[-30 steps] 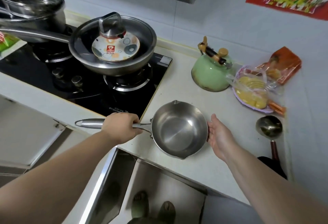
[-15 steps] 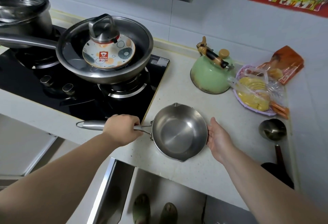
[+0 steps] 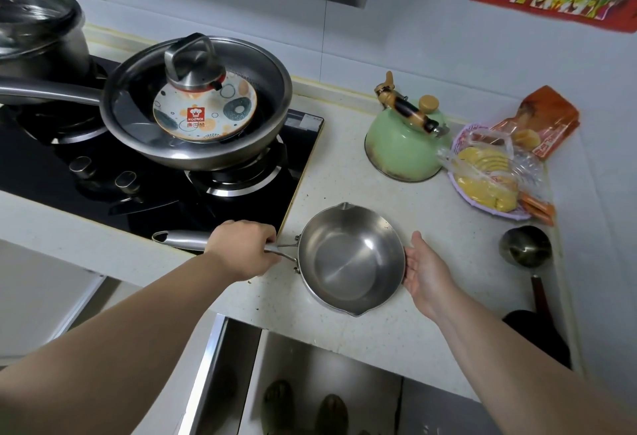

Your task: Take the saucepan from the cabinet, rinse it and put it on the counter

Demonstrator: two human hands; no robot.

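The saucepan (image 3: 350,259) is seen upright on the pale counter (image 3: 344,179), slightly below the middle of the frame, just right of the black gas hob (image 3: 144,190). Its bowl is empty, and its long handle is pointed toward the left of the frame. The handle is gripped by the left hand (image 3: 243,248), whose fingers are curled closed around it close to where the handle meets the bowl. The right hand (image 3: 427,271) is held open, palm turned toward the pan's right wall, fingers straight and together; whether the palm is actually touching the metal or is just beside it cannot be told from this angle.

In the upper left of the frame a large frying pan (image 3: 196,104) is set on a burner, with a patterned plate (image 3: 205,112) inside it under a lid. A steel pot (image 3: 38,35) is placed at the far upper left. Toward the right of centre a green kettle (image 3: 405,145) is stood on the counter, and beside it, further right, a plastic basket (image 3: 489,172) with bagged yellow food is placed. A metal ladle (image 3: 525,247) is laid at the right edge.
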